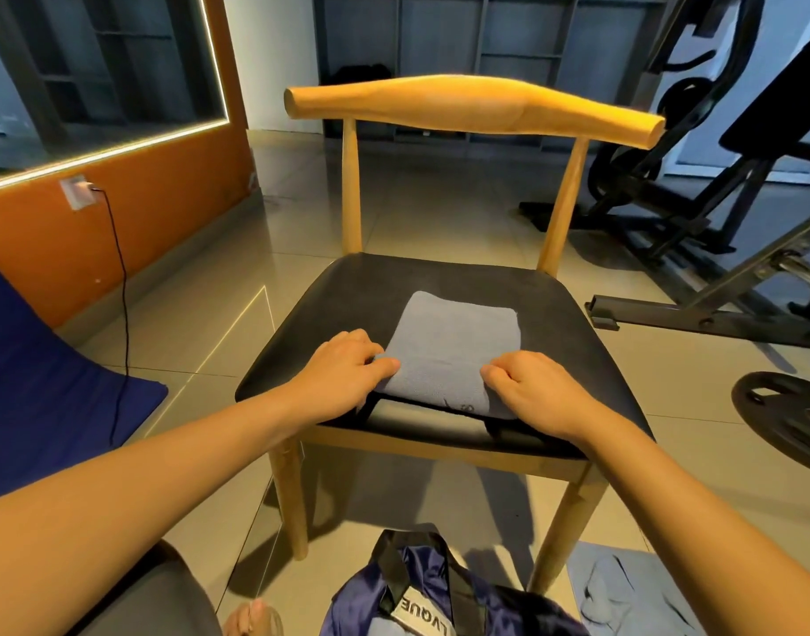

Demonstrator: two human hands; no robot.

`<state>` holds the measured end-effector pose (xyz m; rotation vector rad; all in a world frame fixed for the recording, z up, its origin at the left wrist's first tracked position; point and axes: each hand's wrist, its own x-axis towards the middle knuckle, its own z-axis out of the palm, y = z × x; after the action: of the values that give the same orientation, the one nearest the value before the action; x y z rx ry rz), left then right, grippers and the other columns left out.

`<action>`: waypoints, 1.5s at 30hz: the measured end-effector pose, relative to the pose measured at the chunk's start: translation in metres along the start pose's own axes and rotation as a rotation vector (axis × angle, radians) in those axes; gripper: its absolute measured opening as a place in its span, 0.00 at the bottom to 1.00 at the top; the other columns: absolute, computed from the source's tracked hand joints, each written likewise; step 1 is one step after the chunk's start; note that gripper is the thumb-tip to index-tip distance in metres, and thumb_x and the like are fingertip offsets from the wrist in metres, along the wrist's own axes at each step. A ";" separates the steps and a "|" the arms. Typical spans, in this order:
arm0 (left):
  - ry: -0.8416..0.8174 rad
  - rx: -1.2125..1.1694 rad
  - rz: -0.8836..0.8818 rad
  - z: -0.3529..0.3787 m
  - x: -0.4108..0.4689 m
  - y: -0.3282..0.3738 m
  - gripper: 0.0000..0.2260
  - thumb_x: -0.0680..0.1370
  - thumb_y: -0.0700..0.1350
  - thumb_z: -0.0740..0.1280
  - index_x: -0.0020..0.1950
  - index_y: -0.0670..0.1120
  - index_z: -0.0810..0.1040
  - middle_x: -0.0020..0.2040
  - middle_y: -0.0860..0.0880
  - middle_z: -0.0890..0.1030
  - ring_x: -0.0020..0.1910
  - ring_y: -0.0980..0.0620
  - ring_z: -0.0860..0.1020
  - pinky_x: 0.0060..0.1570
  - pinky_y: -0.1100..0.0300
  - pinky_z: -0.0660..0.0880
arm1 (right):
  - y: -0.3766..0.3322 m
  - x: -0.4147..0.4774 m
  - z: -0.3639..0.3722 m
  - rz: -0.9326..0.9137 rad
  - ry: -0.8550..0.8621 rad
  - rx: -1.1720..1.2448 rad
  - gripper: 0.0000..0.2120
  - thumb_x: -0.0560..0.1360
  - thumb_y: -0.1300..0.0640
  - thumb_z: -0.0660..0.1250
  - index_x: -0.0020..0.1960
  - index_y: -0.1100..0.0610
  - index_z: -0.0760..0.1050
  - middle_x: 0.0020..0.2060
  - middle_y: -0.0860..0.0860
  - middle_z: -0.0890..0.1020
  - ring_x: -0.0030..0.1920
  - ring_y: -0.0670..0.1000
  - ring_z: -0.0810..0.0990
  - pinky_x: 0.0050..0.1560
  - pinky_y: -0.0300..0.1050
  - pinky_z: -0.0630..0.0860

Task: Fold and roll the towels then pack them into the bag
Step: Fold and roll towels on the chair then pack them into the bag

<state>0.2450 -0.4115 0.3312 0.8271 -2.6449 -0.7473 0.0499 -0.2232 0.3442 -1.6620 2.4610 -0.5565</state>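
Towel on chair: a blue-grey folded towel [453, 346] lies flat on the black seat of a wooden chair [573, 342], its near edge at the seat's front edge, where it looks turned up into the start of a roll.
Left hand: the left hand [343, 374] rests on the towel's near left corner, fingers curled and pinching the fabric edge.
Right hand: the right hand [536, 392] sits on the near right corner, fingers bent and pressed together on the fabric, gripping that edge.
Bag: a dark blue bag [421, 594] with black straps and a white label stands open on the floor below the chair's front.
Second towel: another blue-grey towel [623, 594] lies rumpled on the floor to the right of the bag, beside the chair's front right leg.
Surroundings: a tiled floor [201, 332], an orange wall [164, 195] to the left, black gym equipment [697, 185] and a weight plate [784, 415] to the right.
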 end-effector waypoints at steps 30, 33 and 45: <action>0.294 0.031 0.378 0.008 0.032 0.001 0.09 0.79 0.56 0.68 0.50 0.53 0.84 0.50 0.59 0.78 0.51 0.57 0.73 0.54 0.51 0.75 | 0.011 -0.017 0.006 -0.143 0.372 -0.170 0.12 0.80 0.42 0.63 0.50 0.50 0.78 0.47 0.44 0.76 0.48 0.48 0.74 0.50 0.44 0.69; 0.165 0.053 0.407 0.003 0.032 -0.015 0.18 0.76 0.65 0.68 0.60 0.57 0.82 0.57 0.61 0.75 0.58 0.58 0.71 0.59 0.58 0.71 | 0.021 -0.021 0.004 -0.169 0.259 -0.190 0.18 0.77 0.36 0.63 0.57 0.49 0.76 0.52 0.42 0.76 0.51 0.45 0.72 0.54 0.43 0.71; 0.011 0.099 0.028 0.010 0.073 0.015 0.19 0.84 0.58 0.56 0.42 0.48 0.76 0.56 0.44 0.75 0.59 0.44 0.72 0.61 0.46 0.69 | 0.024 0.024 0.000 0.181 0.329 0.103 0.11 0.84 0.47 0.58 0.57 0.51 0.75 0.51 0.47 0.77 0.52 0.50 0.76 0.51 0.48 0.74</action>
<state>0.1756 -0.4404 0.3387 0.8148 -2.6961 -0.6070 0.0195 -0.2370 0.3380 -1.3842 2.7133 -0.9816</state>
